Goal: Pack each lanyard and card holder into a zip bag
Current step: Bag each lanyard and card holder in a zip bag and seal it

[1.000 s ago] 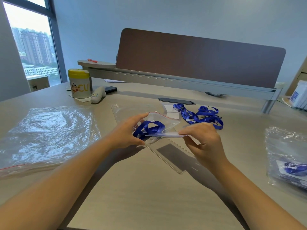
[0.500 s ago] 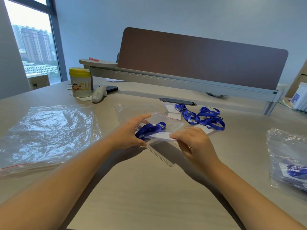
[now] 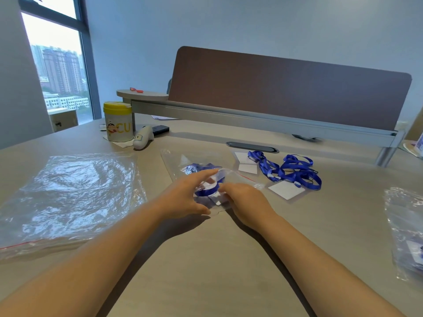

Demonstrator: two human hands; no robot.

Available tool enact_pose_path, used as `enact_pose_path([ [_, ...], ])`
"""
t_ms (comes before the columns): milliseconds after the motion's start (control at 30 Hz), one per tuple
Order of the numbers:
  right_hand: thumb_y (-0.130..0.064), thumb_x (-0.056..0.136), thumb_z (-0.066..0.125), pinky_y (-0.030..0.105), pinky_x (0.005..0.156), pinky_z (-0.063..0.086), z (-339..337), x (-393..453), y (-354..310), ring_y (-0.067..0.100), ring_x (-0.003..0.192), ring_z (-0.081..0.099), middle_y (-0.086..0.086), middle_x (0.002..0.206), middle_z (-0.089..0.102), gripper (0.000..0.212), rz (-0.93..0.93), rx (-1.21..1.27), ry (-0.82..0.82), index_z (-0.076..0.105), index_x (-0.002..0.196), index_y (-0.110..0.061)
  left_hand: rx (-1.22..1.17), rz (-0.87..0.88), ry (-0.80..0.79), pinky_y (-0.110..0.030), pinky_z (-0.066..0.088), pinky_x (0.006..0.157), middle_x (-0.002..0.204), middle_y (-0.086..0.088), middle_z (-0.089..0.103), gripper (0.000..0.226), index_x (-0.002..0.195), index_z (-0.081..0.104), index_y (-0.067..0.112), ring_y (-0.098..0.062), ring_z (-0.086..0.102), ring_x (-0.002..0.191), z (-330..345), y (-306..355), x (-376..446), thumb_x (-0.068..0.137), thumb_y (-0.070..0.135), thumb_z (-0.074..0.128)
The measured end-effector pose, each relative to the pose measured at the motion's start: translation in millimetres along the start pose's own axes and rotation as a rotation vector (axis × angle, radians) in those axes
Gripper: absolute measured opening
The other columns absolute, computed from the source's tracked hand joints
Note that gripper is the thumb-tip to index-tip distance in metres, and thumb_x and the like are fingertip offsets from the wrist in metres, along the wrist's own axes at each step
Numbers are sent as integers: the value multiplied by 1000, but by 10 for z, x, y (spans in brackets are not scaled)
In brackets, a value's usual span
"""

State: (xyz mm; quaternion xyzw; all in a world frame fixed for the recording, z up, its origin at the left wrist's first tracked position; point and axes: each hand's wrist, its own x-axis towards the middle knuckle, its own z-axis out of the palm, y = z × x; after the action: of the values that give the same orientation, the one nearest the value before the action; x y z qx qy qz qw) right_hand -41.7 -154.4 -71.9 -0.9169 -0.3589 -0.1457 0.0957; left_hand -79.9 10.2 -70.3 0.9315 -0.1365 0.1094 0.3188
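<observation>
- A pale blue-grey wall (image 3: 229, 30) runs behind the light wood-grain bench (image 3: 206, 259).
- A brown divider panel (image 3: 286, 88) stands on a grey metal rail (image 3: 263, 121) along the bench's far edge.
- At left, a dark-framed window (image 3: 57, 65) shows high-rise buildings in hazy daylight.

Soft daylight from the window (image 3: 55, 65) glares on plastic; wide-angle edges bend, hands slightly blurred.
</observation>
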Motion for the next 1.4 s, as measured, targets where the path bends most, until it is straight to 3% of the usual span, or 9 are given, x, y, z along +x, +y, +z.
enact_pose_path([
  [200,-15,71,64,44,78,50,-104,-163,252,32,92,61,14,98,67,24,1,54,340,68,93,-8,-50,-45,-20,-19,37,89,141,3,42,94,141,22,31,-16,41,127,-38,-47,-3,67,24,79],
  [333,-25,81,58,41,109,17,-153,-179,325,25,136,24,5,144,36,35,176,6,124,62,116,-21,22,-41,-48,-18,36,89,141,7,40,99,142,18,34,-13,40,126,-59,-31,-38,66,23,80],
  [467,-26,90,51,39,113,11,-113,-159,392,19,139,19,-5,145,37,37,180,-141,-10,51,126,-29,145,-52,-16,-21,40,93,142,4,39,81,142,19,33,-12,45,121,-65,-35,-75,79,16,68],
  [700,-10,85,59,27,88,39,-234,-193,323,16,92,50,8,99,65,10,285,373,309,64,94,-8,-34,-19,335,-22,43,87,122,-10,56,61,134,38,14,-21,59,101,-165,92,-129,80,5,64],
  [800,-3,81,63,10,61,48,-391,-229,256,10,75,54,-1,86,58,24,363,789,427,51,98,-15,-366,-111,496,-26,51,80,102,-10,58,56,127,41,10,-22,59,87,-255,134,-115,77,2,66],
  [867,-2,81,63,13,63,49,-480,-247,235,13,76,57,-2,81,58,33,412,952,463,47,106,-18,-557,-159,529,-17,54,66,88,-4,60,46,120,45,9,-19,62,76,-306,157,-115,79,3,64],
  [1000,-5,84,59,27,74,51,-664,-219,181,20,79,60,6,86,63,15,470,1046,509,58,98,-5,-830,-222,589,-18,50,66,79,0,59,10,91,56,12,-12,59,73,-357,243,-121,83,5,59],
  [1167,-11,88,54,17,59,49,-903,-160,110,10,63,54,-2,71,58,6,485,1138,591,57,83,-12,-876,-245,395,-22,44,70,85,0,61,8,83,59,17,-12,57,82,-383,345,-116,85,9,58],
  [1400,-16,91,52,9,43,45,-1088,-220,168,12,60,52,0,70,57,20,426,1147,712,51,70,-18,-790,-161,502,-22,48,68,73,-2,61,19,74,59,17,-15,57,69,-519,699,13,90,10,51],
])
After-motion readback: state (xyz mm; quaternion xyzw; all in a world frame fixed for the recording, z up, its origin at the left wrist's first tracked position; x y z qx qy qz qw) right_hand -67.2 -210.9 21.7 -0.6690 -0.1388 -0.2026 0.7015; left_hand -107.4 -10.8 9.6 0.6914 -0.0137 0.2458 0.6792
